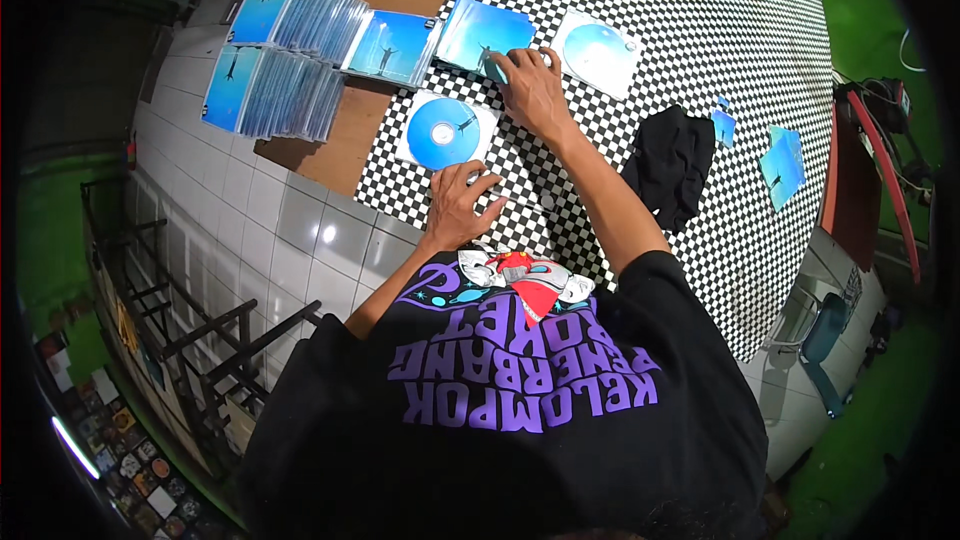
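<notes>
Black shirt (520,480) fills the foreground, hiding the worktop's (740,270) near edge. Toward the near left corner, the disc (435,140) lies flat in its tray (487,148), just beyond the left hand (460,208), whose loosely bent fingers grasp nothing visible. The right hand (536,92) is nearer the booklets (482,28), fingertips at their near right corner; its finger undersides are hidden, so I cannot tell whether it pinches.

Purple block lettering (530,380) in three rows on black shirt (690,340). Blue jewel case (388,48) has tiny dark corner mark (430,24), possibly print, too small to read.
</notes>
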`<state>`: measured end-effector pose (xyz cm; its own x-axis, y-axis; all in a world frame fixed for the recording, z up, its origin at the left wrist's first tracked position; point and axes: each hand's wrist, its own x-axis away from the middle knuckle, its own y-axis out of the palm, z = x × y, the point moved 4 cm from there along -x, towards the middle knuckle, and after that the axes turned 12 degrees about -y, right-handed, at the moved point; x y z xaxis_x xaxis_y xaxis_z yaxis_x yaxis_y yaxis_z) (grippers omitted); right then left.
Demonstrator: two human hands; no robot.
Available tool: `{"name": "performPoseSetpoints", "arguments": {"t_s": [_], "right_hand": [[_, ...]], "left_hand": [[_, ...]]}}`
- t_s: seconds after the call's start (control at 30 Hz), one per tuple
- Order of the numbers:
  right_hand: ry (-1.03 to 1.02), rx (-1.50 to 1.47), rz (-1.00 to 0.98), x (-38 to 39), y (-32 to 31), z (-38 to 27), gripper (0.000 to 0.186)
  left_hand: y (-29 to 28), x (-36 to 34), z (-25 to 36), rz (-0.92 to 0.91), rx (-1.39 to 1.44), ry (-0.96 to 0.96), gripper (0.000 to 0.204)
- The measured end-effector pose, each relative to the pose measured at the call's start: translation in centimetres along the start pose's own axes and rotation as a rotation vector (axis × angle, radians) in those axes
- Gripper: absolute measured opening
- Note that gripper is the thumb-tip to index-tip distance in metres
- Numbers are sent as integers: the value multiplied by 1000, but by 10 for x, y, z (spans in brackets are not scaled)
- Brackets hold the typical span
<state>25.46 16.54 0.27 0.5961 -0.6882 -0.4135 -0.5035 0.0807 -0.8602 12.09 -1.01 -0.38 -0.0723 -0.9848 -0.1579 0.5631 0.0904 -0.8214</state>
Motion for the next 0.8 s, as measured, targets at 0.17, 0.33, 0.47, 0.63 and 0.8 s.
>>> {"name": "performPoseSetpoints", "arguments": {"t_s": [0.17, 0.33, 0.47, 0.63, 0.8], "right_hand": [[79, -166, 233, 20, -46, 5, 25], [503, -645, 552, 68, -109, 21, 20], [770, -783, 480, 147, -95, 37, 25], [854, -526, 268, 203, -82, 27, 27], [803, -281, 146, 212, -97, 14, 33]], "left_hand": [[1, -1, -2, 2, 21, 15, 39], [-3, -5, -3, 19, 33, 16, 45], [-6, -16, 13, -66, 48, 53, 61], [1, -27, 15, -174, 22, 52, 83], [5, -39, 10, -275, -9, 65, 101]]}}
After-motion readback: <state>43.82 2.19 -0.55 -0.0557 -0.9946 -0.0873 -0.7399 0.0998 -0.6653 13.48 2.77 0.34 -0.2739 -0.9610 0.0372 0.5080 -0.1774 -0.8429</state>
